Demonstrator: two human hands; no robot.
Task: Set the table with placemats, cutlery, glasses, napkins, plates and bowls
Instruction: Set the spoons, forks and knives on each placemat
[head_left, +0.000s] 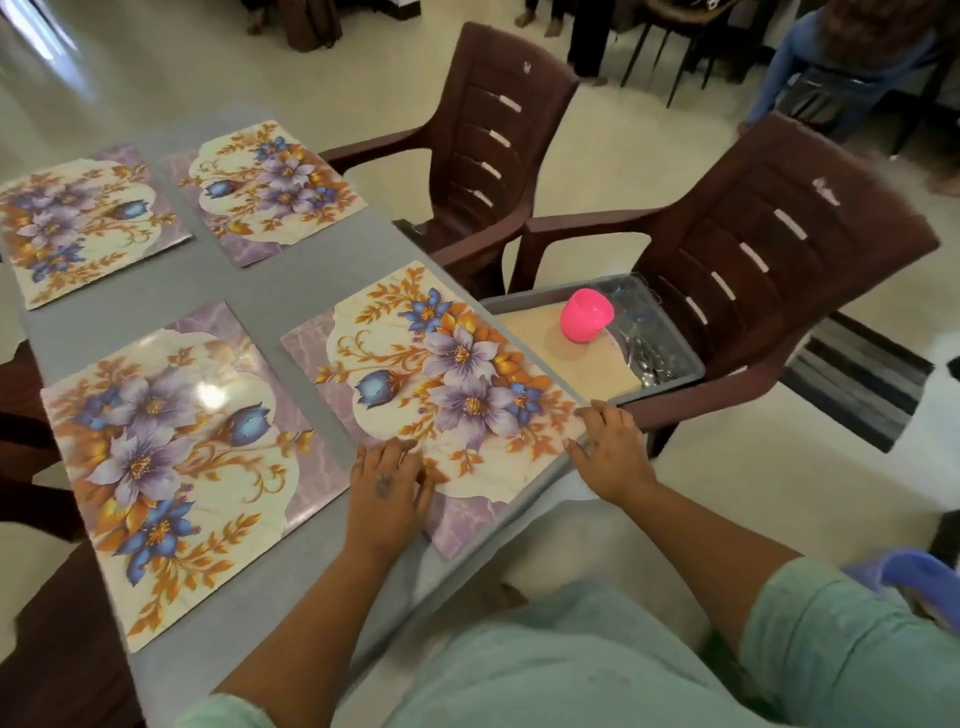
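On the grey table (291, 291), the near-right floral placemat (441, 384) is pressed flat by both hands. Left hand (387, 480) and right hand (613, 447) are spread open, nothing grasped.

Four floral placemats (441, 384) flat on grey table; pink cup (587, 315), perhaps cutlery (647, 358), in tray.

Left hand (387, 480) and right hand (610, 449) lie flat, fingers (597, 415) spread, on the near placemat (441, 395). Three further placemats lie on the desk (291, 291) beyond the fingers.
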